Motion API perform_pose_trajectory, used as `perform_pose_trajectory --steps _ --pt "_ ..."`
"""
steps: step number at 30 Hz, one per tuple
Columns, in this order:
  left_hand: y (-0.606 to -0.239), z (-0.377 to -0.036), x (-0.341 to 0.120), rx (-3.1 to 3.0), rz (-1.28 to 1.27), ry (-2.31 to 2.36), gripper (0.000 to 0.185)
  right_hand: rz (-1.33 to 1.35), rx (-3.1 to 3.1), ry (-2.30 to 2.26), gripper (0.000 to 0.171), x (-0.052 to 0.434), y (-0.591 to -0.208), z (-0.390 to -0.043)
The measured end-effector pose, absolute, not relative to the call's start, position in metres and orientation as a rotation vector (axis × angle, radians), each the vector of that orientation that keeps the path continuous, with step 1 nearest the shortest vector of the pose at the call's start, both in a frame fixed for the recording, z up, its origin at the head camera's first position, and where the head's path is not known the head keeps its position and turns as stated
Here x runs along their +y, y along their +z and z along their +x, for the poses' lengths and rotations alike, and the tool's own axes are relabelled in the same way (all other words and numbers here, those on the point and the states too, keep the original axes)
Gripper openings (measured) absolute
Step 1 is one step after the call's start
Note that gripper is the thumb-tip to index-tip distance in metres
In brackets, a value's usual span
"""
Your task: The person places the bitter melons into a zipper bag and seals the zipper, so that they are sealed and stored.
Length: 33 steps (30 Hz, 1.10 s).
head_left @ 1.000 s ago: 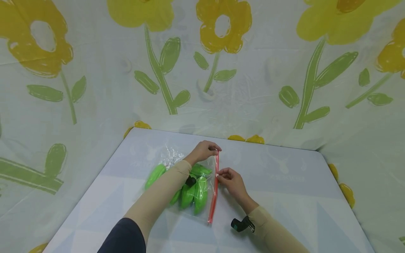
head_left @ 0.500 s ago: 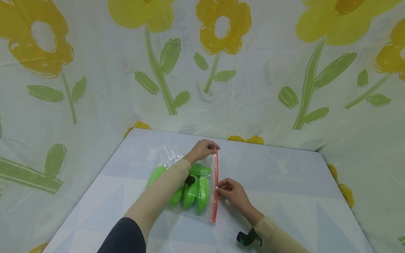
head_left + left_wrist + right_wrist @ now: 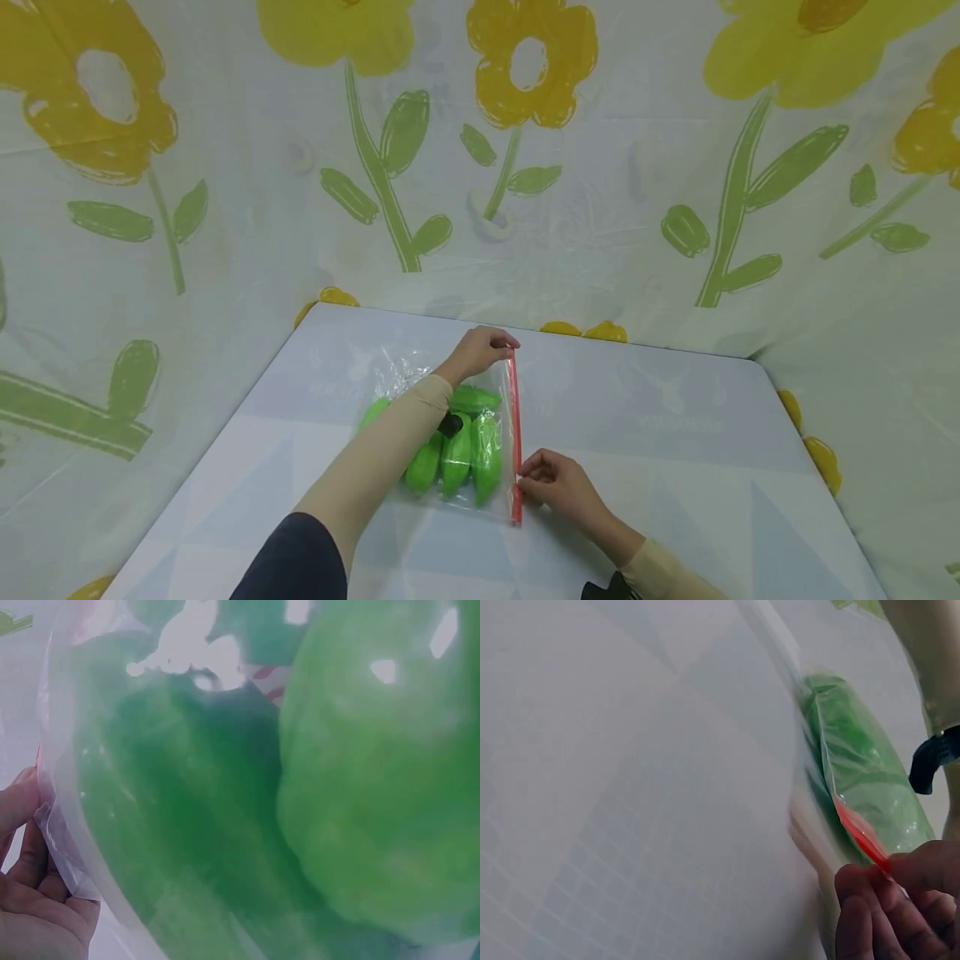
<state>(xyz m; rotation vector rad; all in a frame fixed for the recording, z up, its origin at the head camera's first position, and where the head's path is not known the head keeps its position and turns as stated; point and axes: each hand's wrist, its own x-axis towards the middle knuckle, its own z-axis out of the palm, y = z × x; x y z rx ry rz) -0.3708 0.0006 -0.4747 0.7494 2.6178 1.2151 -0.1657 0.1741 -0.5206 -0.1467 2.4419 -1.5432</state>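
- Clear plastic zip bag (image 3: 450, 433), thin & crinkly w/ glare on the film, lies flat on the pale table (image 3: 675, 467) near its middle.
- Red zip strip (image 3: 514, 433) runs straight along the bag's right edge, far end to near end.
- Inside: several smooth, glossy green pods (image 3: 457, 454), long & tapered, packed side by side.
- Left hand (image 3: 480, 350): fingers curled, pinching the far end of the strip.
- Right hand (image 3: 555, 487): fingertips pinched on the strip close to its near end.
- Table surface matte, faint triangle print; backdrop is a glossy sheet (image 3: 225, 208) w/ yellow flowers & green stems.
- Left forearm crosses over the bag, hides part of the pods; exact pod count can't be told.
- Left wrist view: blurred green thru film, only fingers (image 3: 30, 900) at the edge.
- Right wrist view: soft focus; strip mostly hidden by fingertips (image 3: 885, 900).
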Motion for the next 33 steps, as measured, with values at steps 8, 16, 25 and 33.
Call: perform_pose_trajectory --steps 8,16,25,33 --pt "-0.47 -0.371 0.003 2.63 0.732 1.208 0.024 -0.143 2.417 -1.531 0.017 0.179 -0.531 -0.161" --pt "-0.469 -0.37 0.002 2.634 0.744 1.205 0.025 -0.182 2.367 -1.544 0.021 0.182 -0.539 -0.16" --pt "-0.466 -0.368 0.0 2.642 0.7 1.232 0.021 -0.182 2.306 -1.573 0.018 0.183 -0.538 -0.154" --pt "-0.468 -0.37 -0.002 2.645 0.7 1.217 0.025 -0.151 2.346 -1.58 0.017 0.182 -0.539 -0.15"
